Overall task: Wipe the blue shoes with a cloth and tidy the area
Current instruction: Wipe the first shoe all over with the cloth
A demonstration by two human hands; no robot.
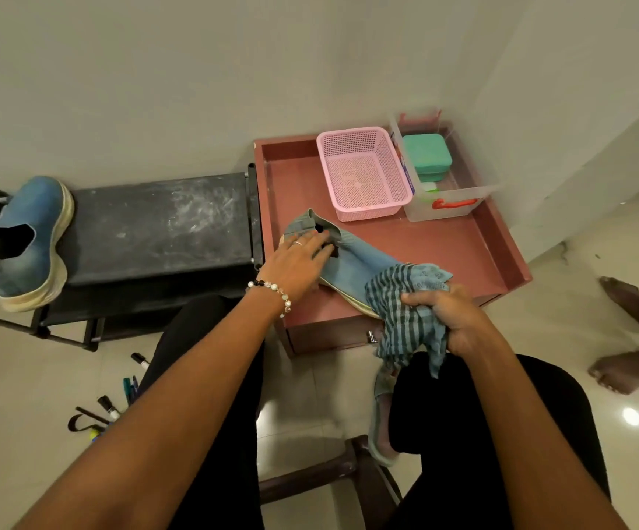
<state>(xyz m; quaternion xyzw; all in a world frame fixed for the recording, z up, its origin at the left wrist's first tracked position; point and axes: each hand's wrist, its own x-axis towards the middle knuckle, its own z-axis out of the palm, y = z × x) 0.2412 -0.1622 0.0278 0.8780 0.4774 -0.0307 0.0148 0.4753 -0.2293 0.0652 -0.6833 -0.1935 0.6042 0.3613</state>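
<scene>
One blue shoe [352, 262] lies on its side on the red-brown tray-top cabinet [459, 250]. My left hand [295, 267] rests on its ankle opening, fingers laid flat over it. My right hand [449, 319] grips a bunched blue checked cloth [405, 315] against the shoe's toe end, which the cloth hides. The other blue shoe [29, 239], with a cream sole, stands on the left end of the black shoe rack [157, 227].
A pink mesh basket [363, 174] and a clear box [448, 200] holding a green case [427, 156] stand at the cabinet's back. Markers and pens [118, 395] lie on the floor at left, a sandal [381, 418] between my knees. Another person's bare feet [624, 334] stand at right.
</scene>
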